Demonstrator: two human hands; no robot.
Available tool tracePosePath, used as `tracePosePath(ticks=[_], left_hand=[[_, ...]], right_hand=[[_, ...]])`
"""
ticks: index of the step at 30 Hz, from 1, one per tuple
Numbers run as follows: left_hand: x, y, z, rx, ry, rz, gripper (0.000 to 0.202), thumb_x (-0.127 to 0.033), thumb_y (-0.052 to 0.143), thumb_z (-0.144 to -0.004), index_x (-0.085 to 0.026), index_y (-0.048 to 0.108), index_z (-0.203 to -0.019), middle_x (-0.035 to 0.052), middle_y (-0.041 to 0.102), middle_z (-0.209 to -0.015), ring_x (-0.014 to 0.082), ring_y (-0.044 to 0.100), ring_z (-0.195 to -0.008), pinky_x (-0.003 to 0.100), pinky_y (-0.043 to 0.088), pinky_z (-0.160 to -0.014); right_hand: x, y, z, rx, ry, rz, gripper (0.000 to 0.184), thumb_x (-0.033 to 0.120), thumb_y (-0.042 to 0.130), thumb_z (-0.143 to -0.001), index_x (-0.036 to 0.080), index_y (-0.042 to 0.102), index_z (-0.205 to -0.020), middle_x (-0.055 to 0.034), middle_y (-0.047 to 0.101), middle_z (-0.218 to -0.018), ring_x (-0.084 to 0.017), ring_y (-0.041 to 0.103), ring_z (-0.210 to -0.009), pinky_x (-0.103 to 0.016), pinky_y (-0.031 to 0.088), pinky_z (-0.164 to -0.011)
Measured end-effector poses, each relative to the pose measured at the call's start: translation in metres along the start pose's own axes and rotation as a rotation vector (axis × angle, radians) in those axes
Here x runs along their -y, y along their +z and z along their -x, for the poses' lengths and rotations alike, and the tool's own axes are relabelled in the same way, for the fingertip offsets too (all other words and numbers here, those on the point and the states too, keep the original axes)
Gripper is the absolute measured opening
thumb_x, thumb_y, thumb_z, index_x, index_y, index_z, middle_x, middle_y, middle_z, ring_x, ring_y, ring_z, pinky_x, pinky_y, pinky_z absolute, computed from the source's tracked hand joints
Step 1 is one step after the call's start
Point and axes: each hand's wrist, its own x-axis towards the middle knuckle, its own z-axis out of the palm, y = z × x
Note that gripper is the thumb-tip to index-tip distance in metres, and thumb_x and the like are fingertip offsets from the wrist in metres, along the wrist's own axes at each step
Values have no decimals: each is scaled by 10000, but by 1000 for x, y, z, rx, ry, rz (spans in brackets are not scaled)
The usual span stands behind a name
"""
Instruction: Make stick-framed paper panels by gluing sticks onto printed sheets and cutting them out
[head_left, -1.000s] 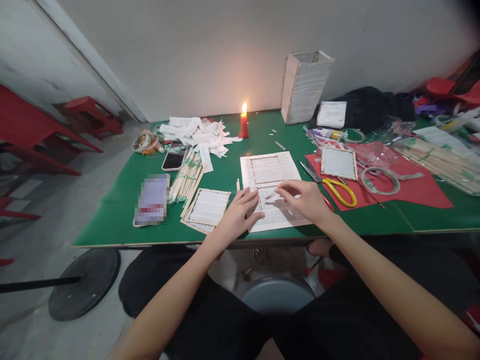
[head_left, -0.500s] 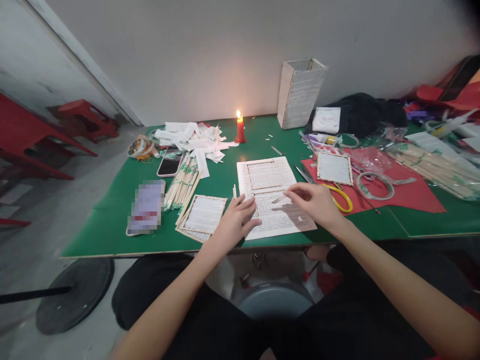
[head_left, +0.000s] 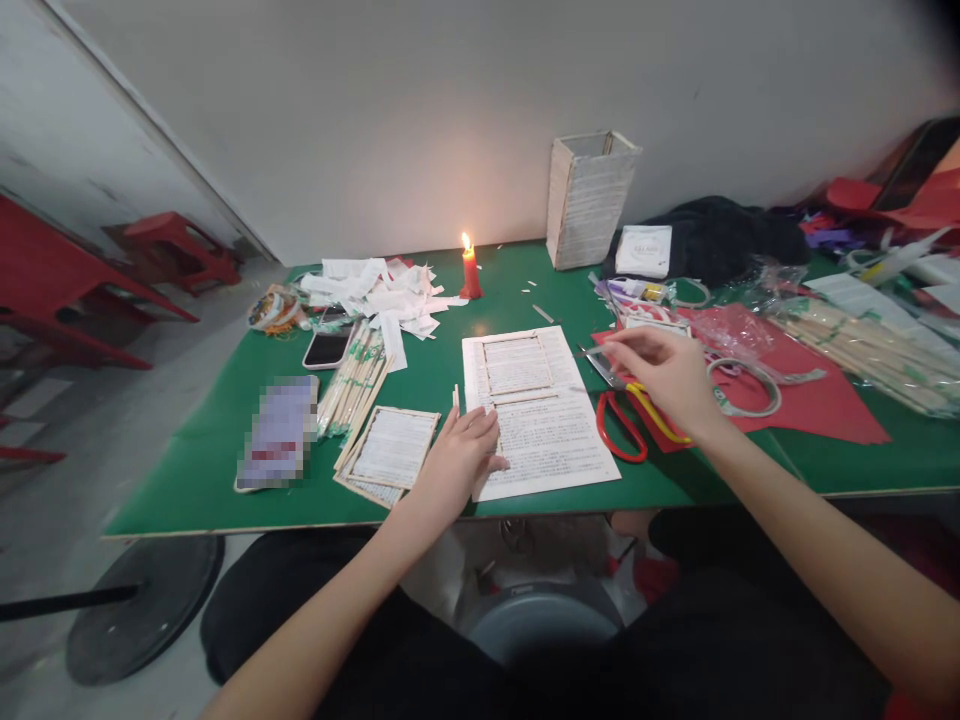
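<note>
My left hand (head_left: 463, 450) lies with its fingers spread on the left edge of a printed sheet (head_left: 555, 450). A square frame of thin sticks (head_left: 517, 364) rests on the sheet's upper half, with another stick just below it. Between thumb and fingertips, my right hand (head_left: 656, 375) pinches a thin pale strip (head_left: 592, 350), too small to name surely. It hovers right of the sheet, above scissors with a red handle (head_left: 621, 430) and a yellow handle. Paper-covered stick frames (head_left: 394, 448) are stacked to the left of my left hand.
A lit red candle (head_left: 469, 272) burns at the back beside paper scraps (head_left: 375, 290). Behind stands a tall paper-covered box (head_left: 591, 200). Bundled sticks (head_left: 356, 380) and two phones lie left; red paper (head_left: 810, 400), a tape roll (head_left: 750, 388) and bagged sticks (head_left: 862, 340) lie right.
My right hand has moved right and up, off the sheet to above the scissors, with the strip still pinched. My left hand stays on the sheet's edge. The view has shifted slightly.
</note>
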Motion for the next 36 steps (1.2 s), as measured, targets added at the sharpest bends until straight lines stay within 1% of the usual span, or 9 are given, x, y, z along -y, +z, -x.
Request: tracePosePath(ticks=[3,7,12,16,18,21,25,30,36], left_hand=[[-1,-4,0,45,-8,-18,346,-334,672,-917,-175,631,-1221,157,616,-1378,335,502,-1356,626,299,-1150],[-3,-8,0,68,-3,-19,361,-324,667,-920,-182,624,-1249,145,617,-1381,325,502,-1360,617,295,-1160],[-4,-6,2,68,-27,-11,358,-266,611,-951,-192,600,-1301,143,571,-1433,308,489,-1374,625,277,-1168],[-4,-1,2,107,-49,-47,387,-268,614,-947,-157,589,-1317,165,560,-1437,318,492,-1371,613,289,-1165],[-5,-1,1,119,-57,-62,400,-281,614,-949,-139,583,-1321,176,557,-1436,325,484,-1376,605,294,-1163],[-7,-5,2,105,-53,-71,401,-307,595,-961,-158,578,-1333,166,558,-1439,320,478,-1381,582,304,-1164],[-12,-9,6,102,-39,-101,380,-320,545,-985,-171,575,-1333,156,565,-1437,313,481,-1378,549,322,-1161],[-19,-7,9,88,-10,-170,386,-219,395,-1030,-89,526,-1369,194,515,-1473,307,455,-1401,540,326,-1165],[-27,-7,11,44,-11,-193,396,-233,400,-1025,-34,528,-1342,228,529,-1450,316,485,-1375,529,356,-1158]], right_hand=[[-10,-11,-13,-87,63,-121,219,397,789,-751,214,745,-862,-40,756,-791,-196,707,-685,-329,588,-657],[-19,-18,-13,-90,172,-236,271,410,828,-705,214,754,-877,-53,768,-882,-225,740,-813,-334,618,-686],[-15,-23,-14,-122,192,-281,211,351,839,-700,204,760,-829,-58,765,-821,-197,737,-723,-312,617,-684],[-17,-38,-28,-357,74,-320,145,243,835,-691,186,762,-802,-68,748,-753,-160,705,-629,-291,597,-677],[-21,-45,-33,-456,69,-354,132,203,833,-676,180,761,-784,-72,738,-730,-156,698,-628,-298,593,-692],[-27,-48,-33,-340,175,-388,158,184,861,-622,163,766,-746,-88,737,-710,-166,702,-624,-306,598,-684],[-29,-41,-24,-197,266,-353,237,281,906,-563,183,766,-727,-55,738,-691,-177,706,-597,-305,610,-615],[-25,-36,-19,-178,256,-342,304,328,930,-525,186,760,-734,-55,747,-698,-187,711,-599,-303,610,-593],[-22,-38,-17,-125,174,-327,248,314,893,-602,172,775,-768,-86,763,-731,-174,723,-602,-265,613,-621]])
